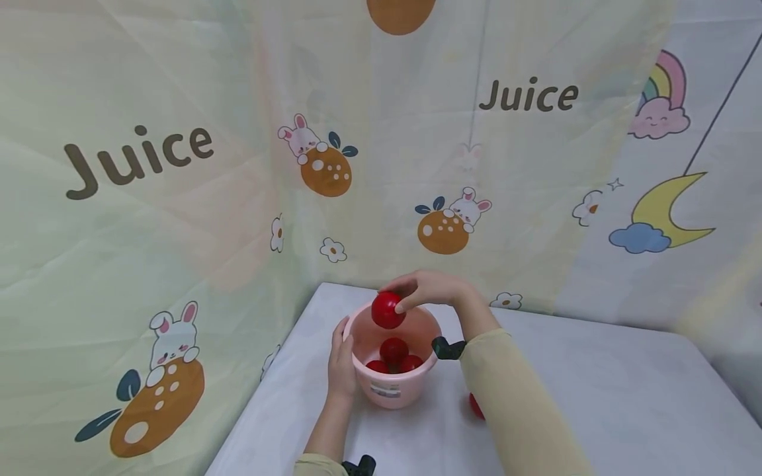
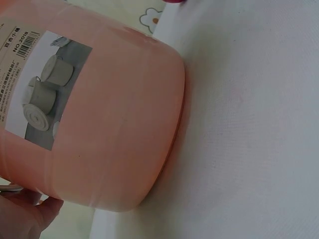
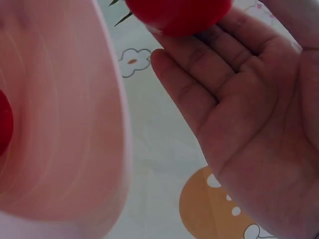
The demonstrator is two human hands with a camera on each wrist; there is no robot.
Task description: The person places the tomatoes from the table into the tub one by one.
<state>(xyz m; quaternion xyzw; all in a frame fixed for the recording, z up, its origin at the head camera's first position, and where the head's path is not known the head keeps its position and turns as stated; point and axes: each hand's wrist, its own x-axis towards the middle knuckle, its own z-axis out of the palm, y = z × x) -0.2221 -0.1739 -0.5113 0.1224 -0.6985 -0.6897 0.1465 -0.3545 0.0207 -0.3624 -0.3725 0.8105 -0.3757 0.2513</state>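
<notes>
My right hand pinches a red tomato with its fingers and thumb, above the mouth of a pink bucket. In the right wrist view, green leaf tips show beside the held tomato, and the palm faces the camera. My left hand holds the bucket's left side near the rim. The left wrist view shows its fingers at the edge of the bucket wall. Several red tomatoes lie inside the bucket.
Another tomato lies on the white tabletop, partly hidden behind my right sleeve. A printed label is on the bucket's front. Patterned cloth hangs behind and left of the table.
</notes>
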